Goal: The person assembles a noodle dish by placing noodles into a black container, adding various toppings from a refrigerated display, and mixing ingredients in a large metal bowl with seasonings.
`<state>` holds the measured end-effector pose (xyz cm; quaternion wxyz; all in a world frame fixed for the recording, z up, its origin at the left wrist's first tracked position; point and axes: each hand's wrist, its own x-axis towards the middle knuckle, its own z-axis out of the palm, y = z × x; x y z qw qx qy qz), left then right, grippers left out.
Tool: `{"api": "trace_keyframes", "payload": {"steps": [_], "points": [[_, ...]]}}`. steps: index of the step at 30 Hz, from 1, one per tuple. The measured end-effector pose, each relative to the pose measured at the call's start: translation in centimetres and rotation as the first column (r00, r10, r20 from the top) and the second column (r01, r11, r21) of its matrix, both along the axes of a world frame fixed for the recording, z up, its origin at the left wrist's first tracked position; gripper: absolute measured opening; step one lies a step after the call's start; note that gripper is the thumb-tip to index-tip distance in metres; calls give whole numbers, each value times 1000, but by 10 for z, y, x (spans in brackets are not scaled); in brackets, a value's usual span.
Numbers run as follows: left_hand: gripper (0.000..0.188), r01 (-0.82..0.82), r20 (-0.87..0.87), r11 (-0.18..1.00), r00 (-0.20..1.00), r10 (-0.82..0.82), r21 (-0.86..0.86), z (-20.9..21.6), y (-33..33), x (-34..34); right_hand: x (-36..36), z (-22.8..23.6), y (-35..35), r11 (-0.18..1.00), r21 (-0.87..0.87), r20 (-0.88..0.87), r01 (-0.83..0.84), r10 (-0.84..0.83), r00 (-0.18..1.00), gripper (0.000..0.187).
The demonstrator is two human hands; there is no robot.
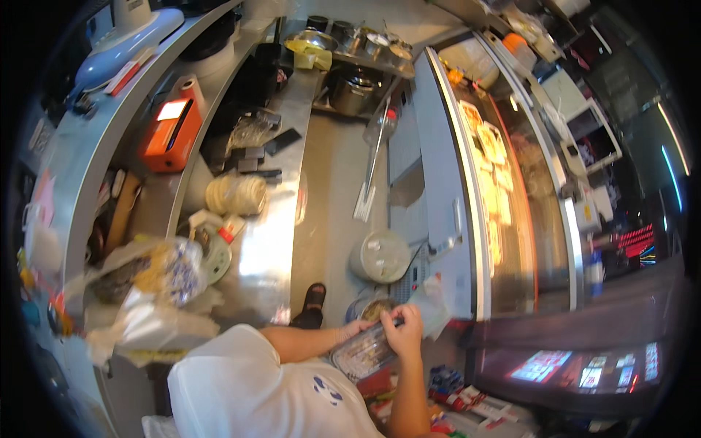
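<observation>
Close to my body, a clear plastic container (359,355) with a dark rim is tilted between my two hands. What lies inside it is too blurred to name. My left hand (355,330) grips its far left edge, fingers partly hidden. At the upper right corner my right hand (404,328) has its fingers bent and pinched together on the dark rim. Just beyond my hands something round and yellowish-brown (377,309) shows, partly covered by them.
A whitish lidded bucket (385,257) stands on the floor ahead, with a long-handled tool (371,171) farther off. Left runs a steel counter (266,248) with a plastic bag (157,274) and an orange box (172,135). Right is a lit glass display case (537,219) holding food trays.
</observation>
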<state>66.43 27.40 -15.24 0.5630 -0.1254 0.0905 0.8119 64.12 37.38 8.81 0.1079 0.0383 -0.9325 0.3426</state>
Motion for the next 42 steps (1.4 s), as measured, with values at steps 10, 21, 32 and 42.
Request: {"api": "trace_keyframes", "payload": {"steps": [10, 21, 32, 42], "points": [[56, -314, 163, 858, 949, 270, 407, 55, -31, -210, -254, 4, 40, 924, 218, 298, -315, 244, 923, 36], [63, -819, -25, 556, 559, 829, 143, 71, -171, -444, -527, 41, -119, 572, -170, 55, -803, 819, 572, 17], [76, -987, -98, -61, -76, 992, 152, 163, -311, -587, -759, 109, -171, 327, -143, -244, -934, 903, 354, 10], [101, -916, -75, -264, -299, 951, 303, 193, -343, -687, -966, 107, -411, 285, 261, -647, -922, 761, 52, 23]]}}
